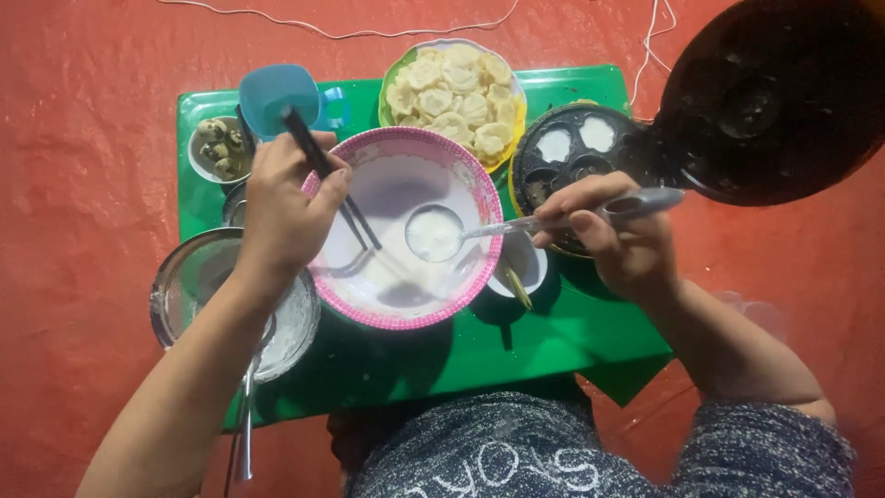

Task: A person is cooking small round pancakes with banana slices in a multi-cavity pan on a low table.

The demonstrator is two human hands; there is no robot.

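Fingers (318, 198) of my left hand (281, 217) are curled tight round two black chopsticks (332, 180), tips slanting down into the pink-rimmed bowl (479, 198). Right hand (618, 235) pinches the handle of one metal ladle (544, 221), thumb on top, wrist bent inward; its round cup, full of white batter, hangs level over the bowl's middle.

Counts, as I see them:
- One bowl, round, patterned pink rim, smooth white batter inside, at the centre of the green worktop (516, 341).
- One plate (392, 88) behind it, heaped with pale flower-shaped cakes; too many overlap for a sure count.
- One black round mould pan (572, 152), lid (774, 92) swung open to the right; two wells hold white batter, the others look dark.
- One blue cup (277, 92), just behind my left hand.
- One small bowl of speckled eggs (221, 148), far left.
- One metal sieve (198, 277) dusted with flour, under my left forearm.
- One small white dish (521, 267) beside the big bowl, below the ladle handle.

Both forearms reach in from the near edge.
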